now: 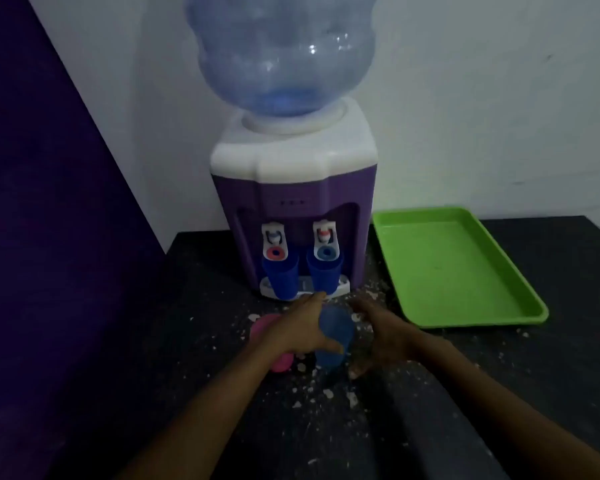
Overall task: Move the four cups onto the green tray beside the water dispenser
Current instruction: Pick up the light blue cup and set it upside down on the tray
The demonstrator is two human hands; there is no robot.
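Green tray [454, 268], right of centre: bare, no cup on it. Judged from this, nothing is delivered yet; all four cups are left to move.

Cup positions:
- Two dark blue cups stand on the drip ledge of the water dispenser [291, 188], centre frame: left dark blue cup [280, 277] under one tap, right dark blue cup [324, 276] under the other.
- Light blue cup [335, 336] lower centre, upright on the dark speckled counter [551, 358], between the two hands.
- Pink cup [269, 341] just left of it, mostly hidden under the left hand and wrist.

Hands: both forearms enter from the bottom edge and converge on the light blue cup.
- Left hand [300, 332] lies over the pink cup, fingers spread, thumb across the light blue cup's near side, index tip reaching up toward the drip ledge. Not a full wrap; contact looks partial.
- Right hand [381, 336] sits just right of the light blue cup, fingers loosely curled and apart, palm inward. Cannot tell whether it touches the cup.

Likely step: first pickup, light blue cup.
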